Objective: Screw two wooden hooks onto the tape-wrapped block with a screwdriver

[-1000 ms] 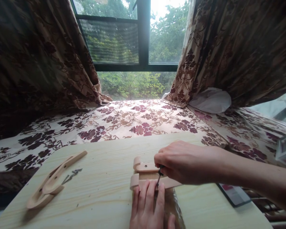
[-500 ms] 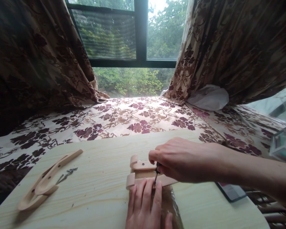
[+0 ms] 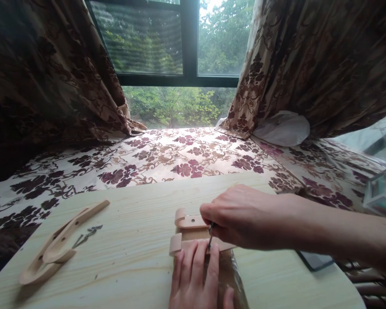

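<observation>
My right hand [image 3: 238,216] is closed around a screwdriver [image 3: 210,241]. Its thin shaft points down at the nearer of two pale wooden hook pieces [image 3: 175,244], between my left fingertips; the exact tip contact is hard to see. My left hand [image 3: 196,274] lies flat with fingers stretched out, pressing on that piece and on a brown board [image 3: 230,274] with clear plastic over it. Just beyond, the second wooden hook piece [image 3: 191,221] lies parallel, a dark hole or screw head near its curled end. My right hand hides the right part of both pieces.
On the pale wooden table [image 3: 131,257], two curved wooden pieces [image 3: 59,242] and several screws [image 3: 87,236] lie at left. A dark-edged flat object [image 3: 315,261] rests at right. Beyond are patterned cloth [image 3: 180,159], a white plastic bag [image 3: 283,128] and a clear box [image 3: 382,189].
The view has shifted slightly. My right hand stays at almost the same spot with the screwdriver, its grip turned a little. My left hand has not moved.
</observation>
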A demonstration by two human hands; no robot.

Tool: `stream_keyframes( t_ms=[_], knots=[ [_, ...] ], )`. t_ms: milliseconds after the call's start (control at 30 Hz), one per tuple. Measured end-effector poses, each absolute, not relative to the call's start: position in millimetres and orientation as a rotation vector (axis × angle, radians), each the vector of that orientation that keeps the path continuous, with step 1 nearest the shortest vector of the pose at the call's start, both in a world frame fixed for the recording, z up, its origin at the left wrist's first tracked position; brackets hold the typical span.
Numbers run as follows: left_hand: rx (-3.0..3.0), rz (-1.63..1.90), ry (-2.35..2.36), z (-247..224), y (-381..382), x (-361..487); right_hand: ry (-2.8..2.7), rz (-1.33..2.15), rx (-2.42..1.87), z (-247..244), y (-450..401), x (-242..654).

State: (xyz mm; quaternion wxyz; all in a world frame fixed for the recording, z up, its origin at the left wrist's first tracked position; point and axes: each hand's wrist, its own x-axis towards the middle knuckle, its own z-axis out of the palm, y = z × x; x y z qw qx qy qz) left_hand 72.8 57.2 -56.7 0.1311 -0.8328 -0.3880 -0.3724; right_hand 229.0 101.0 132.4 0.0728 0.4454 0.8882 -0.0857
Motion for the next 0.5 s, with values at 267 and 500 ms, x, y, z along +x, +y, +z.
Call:
stream_keyframes(
  t_ms=[267, 500],
  knots=[
    [-2.338, -1.281, -1.146, -64.1, 53.9, 80.5, 2.664, -0.341, 1.233, 143.4, 102.2, 229.7],
    [-2.372, -1.003, -0.857, -57.8, 71.6, 62.0, 2.610, -0.295, 1.332, 136.4, 102.8, 229.2]
  ],
)
